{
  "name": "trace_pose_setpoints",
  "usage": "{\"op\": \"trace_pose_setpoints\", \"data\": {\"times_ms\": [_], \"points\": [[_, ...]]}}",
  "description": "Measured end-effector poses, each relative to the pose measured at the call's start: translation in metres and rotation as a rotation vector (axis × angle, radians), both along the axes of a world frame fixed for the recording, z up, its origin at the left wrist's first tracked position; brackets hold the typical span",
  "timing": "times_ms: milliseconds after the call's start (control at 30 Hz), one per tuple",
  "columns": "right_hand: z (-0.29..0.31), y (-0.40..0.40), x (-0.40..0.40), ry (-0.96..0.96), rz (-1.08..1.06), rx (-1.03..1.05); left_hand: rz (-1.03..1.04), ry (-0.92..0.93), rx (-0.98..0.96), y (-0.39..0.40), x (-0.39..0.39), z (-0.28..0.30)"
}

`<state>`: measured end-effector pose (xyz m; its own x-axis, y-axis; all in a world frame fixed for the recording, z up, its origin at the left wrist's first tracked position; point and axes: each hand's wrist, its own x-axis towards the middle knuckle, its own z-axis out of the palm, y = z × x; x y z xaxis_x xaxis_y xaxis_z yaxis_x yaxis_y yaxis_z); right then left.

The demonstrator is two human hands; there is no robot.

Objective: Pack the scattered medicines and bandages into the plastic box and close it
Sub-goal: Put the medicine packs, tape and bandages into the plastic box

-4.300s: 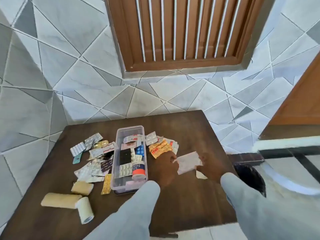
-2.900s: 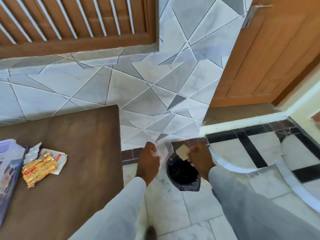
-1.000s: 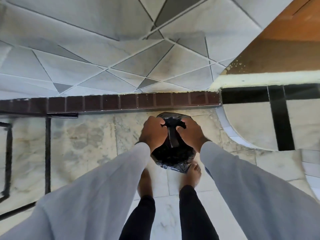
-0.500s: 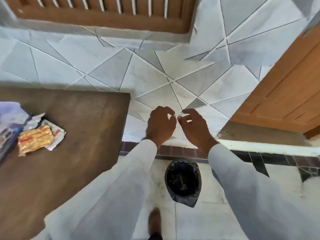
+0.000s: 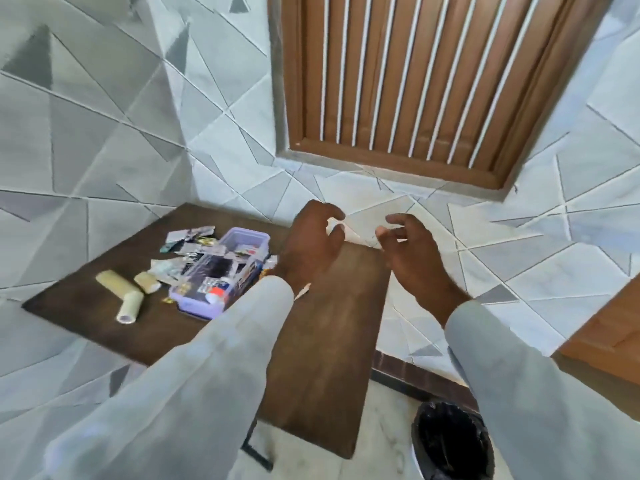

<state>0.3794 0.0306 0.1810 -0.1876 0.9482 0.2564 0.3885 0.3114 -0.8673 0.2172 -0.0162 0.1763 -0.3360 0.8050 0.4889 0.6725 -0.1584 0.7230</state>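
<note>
Plastic box [image 5: 221, 271] is sitting half packed and lidless; bandage rolls [image 5: 119, 284] are waiting outside, my fingers [image 5: 332, 233] hanging loose, gripping nothing.

1. Even, soft daylight fills the scene; the pale tiled wall [image 5: 121, 126] reads bright without blown-out patches.
2. Shadows are faint: only a soft darkening under the counter [image 5: 325, 358] along its near edge, and the black bin [image 5: 450, 441] is a dark mass with no visible detail.
3. Motion blur smears the whole frame (the small packets by the plastic box [image 5: 221, 271] are unreadable).
4. The left hand [image 5: 311, 247] and right hand [image 5: 415, 261] have soft outlines.
5. Wide-angle distortion bends the tile lines and the slatted wooden shutter [image 5: 408, 81] toward the edges; the sleeves balloon at the bottom corners.
</note>
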Motion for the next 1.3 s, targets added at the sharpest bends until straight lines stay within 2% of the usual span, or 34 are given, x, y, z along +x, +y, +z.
{"op": "trace_pose_setpoints", "data": {"times_ms": [200,367,600,833,1067,1300], "points": [[0.029,-0.047,-0.117,0.058,0.045,0.086,0.055,0.033,0.054,-0.075,-0.133,0.027],[0.032,-0.087,-0.224,0.122,0.049,0.091,0.117,-0.002,-0.01,-0.132,-0.262,0.036],[0.016,-0.108,-0.311,0.139,0.083,0.029,0.219,0.005,-0.022,-0.156,-0.374,0.032],[-0.009,-0.076,-0.353,0.079,0.064,0.003,0.194,-0.037,-0.14,-0.126,-0.414,-0.005],[-0.037,-0.014,-0.379,0.109,0.021,-0.102,0.17,0.123,-0.239,-0.066,-0.448,-0.032],[-0.081,0.028,-0.4,0.096,-0.03,-0.194,0.134,0.104,-0.382,-0.019,-0.469,-0.059]]}}
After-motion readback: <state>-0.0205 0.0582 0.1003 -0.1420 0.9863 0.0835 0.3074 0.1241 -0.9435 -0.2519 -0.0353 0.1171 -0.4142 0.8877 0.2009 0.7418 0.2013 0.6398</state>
